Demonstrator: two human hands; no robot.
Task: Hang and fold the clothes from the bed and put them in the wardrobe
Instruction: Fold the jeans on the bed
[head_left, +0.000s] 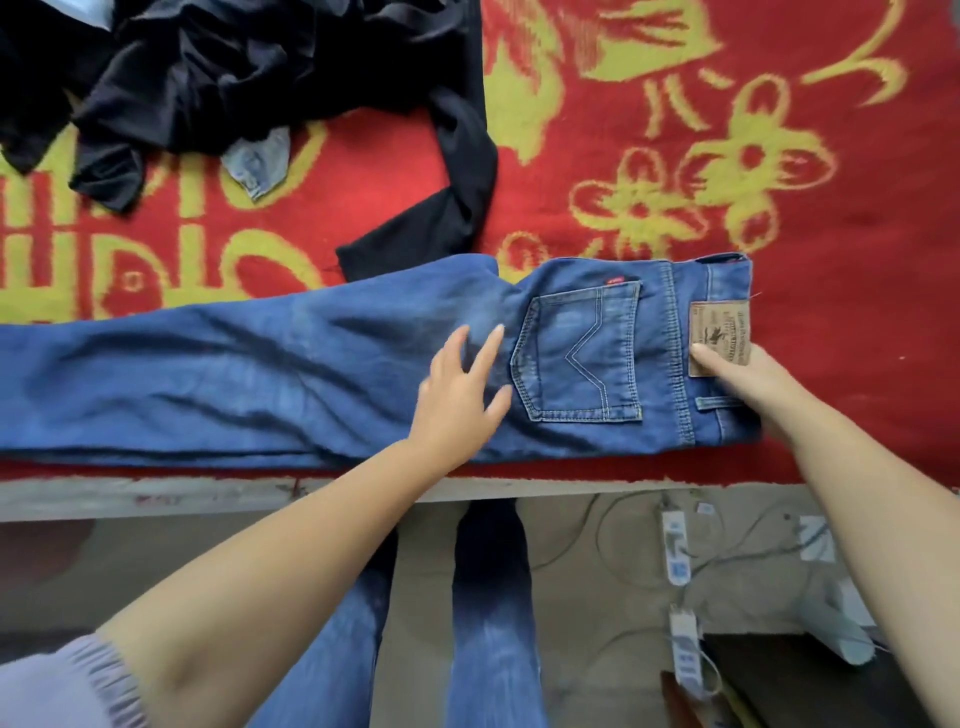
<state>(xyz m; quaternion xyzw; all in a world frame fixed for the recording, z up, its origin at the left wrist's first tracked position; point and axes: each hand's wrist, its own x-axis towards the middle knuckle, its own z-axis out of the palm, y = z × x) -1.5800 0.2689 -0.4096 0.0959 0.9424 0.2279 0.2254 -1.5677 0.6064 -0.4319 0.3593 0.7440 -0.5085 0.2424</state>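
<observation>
A pair of blue jeans (234, 374) lies folded lengthwise along the front edge of the bed, waistband to the right, legs running off the left. My left hand (460, 389) rests flat on the seat of the jeans just left of the back pocket, fingers spread. My right hand (743, 384) holds the waistband at the brown leather patch, thumb on top and fingers under the denim. A heap of black clothes (223, 78) sits at the back left of the bed, with one black sleeve (441, 208) trailing down towards the jeans.
The bed is covered by a red blanket with yellow patterns (727, 130). A small piece of pale denim (260, 161) pokes out under the black heap. On the floor below lie power strips and white cables (680, 561). My own jeans-clad legs (488, 623) stand against the bed frame.
</observation>
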